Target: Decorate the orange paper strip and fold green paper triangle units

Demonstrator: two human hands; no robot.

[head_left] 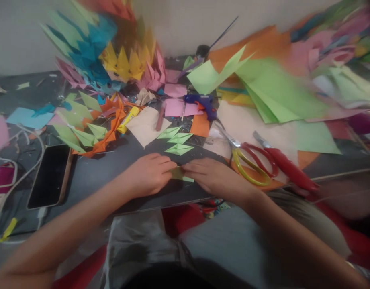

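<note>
A small piece of light green paper (179, 174), partly folded, lies at the front of the dark table between my hands. My left hand (150, 173) is closed, its curled fingertips pinching the left end of the paper. On the other side, my right hand (213, 176) has its fingers pressed together on the paper's right end. Both sets of fingertips partly hide the piece. Just beyond my hands, several folded green paper pieces (179, 149) with pointed ends lie in a short row.
Yellow-handled scissors (251, 166) and a red-handled cutter (290, 166) lie to the right. A blue glue gun (201, 102) sits behind. At left are a phone (49, 174) with a cable and a green-orange paper ring (109, 138). Green sheets (281, 88) stand at back right.
</note>
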